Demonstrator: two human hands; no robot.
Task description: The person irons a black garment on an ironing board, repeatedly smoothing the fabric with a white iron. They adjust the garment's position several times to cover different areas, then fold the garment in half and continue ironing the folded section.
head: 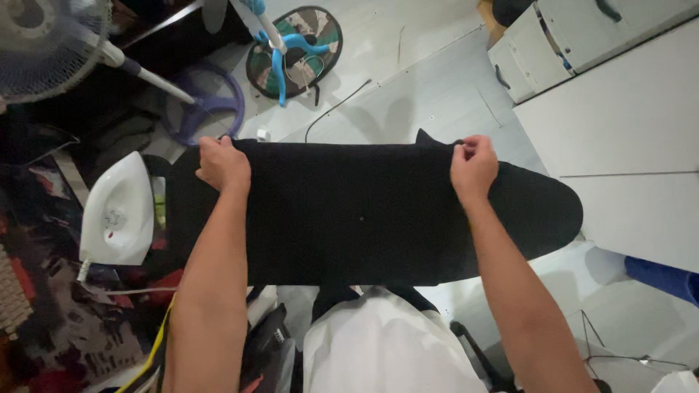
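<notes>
Black-covered ironing board (539, 207) on pale floor; white iron (118, 211) at its left end. Black cloth (349, 211) spread across board. Left hand (223, 164) and right hand (473, 166) pinch cloth's far edge, fingers closed.

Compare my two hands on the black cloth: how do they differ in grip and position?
The left hand lies knuckles-up over the far edge of the black cloth, fingers curled over it, while the right hand pinches the edge between fingertips. The left hand sits near the white iron; the right hand sits toward the ironing board's rounded end. Both grip the same far edge, arms stretched forward.
</notes>
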